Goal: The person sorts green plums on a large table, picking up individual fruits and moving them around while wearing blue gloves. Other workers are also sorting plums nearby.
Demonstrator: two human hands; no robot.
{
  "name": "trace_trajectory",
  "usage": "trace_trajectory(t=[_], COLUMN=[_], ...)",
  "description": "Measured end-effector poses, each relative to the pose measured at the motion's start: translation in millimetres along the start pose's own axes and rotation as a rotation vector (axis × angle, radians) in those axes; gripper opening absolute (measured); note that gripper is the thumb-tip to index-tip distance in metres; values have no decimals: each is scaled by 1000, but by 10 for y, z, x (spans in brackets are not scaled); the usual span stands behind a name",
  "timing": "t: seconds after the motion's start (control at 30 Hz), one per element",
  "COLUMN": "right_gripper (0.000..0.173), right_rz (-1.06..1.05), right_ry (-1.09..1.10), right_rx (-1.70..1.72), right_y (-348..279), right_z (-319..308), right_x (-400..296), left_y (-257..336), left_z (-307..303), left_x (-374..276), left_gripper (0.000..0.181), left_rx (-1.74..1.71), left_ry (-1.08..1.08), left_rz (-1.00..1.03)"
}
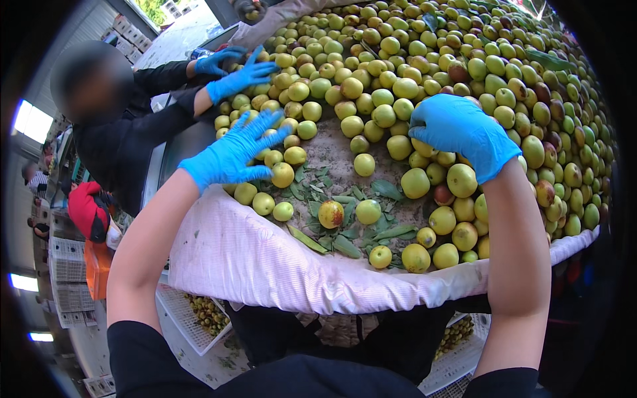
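Observation:
A big heap of green and reddish-brown jujubes [383, 115] covers a table lined with pale striped cloth [239, 248]. My left hand [234, 149], in a blue glove, is spread palm down with fingers apart over jujubes at the heap's left edge. At the right, my gloved right hand [460, 132] curls over the pile, its fingertips down among the fruit. Whether it grips any jujube is hidden. Between my hands, loose leaves [348, 219] lie on the dusty bed, with a red-blotched jujube [331, 214] among them.
A co-worker's blue-gloved hands [241, 74] rest on the fruit at the far left. Another person's gloved hand [250, 10] shows at the top. Below the table, white plastic crates [194, 326] hold small jujubes. An orange crate [97, 268] and more people are farther left.

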State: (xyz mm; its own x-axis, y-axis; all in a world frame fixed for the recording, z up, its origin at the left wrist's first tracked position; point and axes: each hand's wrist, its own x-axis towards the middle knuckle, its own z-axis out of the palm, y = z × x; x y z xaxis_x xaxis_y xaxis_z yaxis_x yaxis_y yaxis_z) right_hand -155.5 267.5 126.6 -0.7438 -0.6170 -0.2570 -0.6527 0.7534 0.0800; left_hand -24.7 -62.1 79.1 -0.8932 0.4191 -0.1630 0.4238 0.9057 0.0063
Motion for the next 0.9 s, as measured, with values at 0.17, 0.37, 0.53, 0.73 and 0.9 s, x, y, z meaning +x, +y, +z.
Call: trace_trajectory(t=[0.17,0.37,0.53,0.73,0.9], right_gripper=[22,23,25,26,27], right_rz=[49,47,-2,-87,-68], right_ry=[-34,-33,27,36,6], right_rx=[84,46,21,17,48], right_y=[45,14,-6,73,99], right_z=[-27,-11,14,12,46], right_x=[-17,5,-8,-8,52], left_y=[436,-6,97,1286,1077], left_z=[-77,-31,-62,-58,-4], left_x=[2,-171,-260,251,427], left_gripper=[84,68,65,28,21], left_rx=[-77,157,-427,-235,-194], left_ry=[-178,-301,83,3,313], left_rz=[253,-32,-146,265,104])
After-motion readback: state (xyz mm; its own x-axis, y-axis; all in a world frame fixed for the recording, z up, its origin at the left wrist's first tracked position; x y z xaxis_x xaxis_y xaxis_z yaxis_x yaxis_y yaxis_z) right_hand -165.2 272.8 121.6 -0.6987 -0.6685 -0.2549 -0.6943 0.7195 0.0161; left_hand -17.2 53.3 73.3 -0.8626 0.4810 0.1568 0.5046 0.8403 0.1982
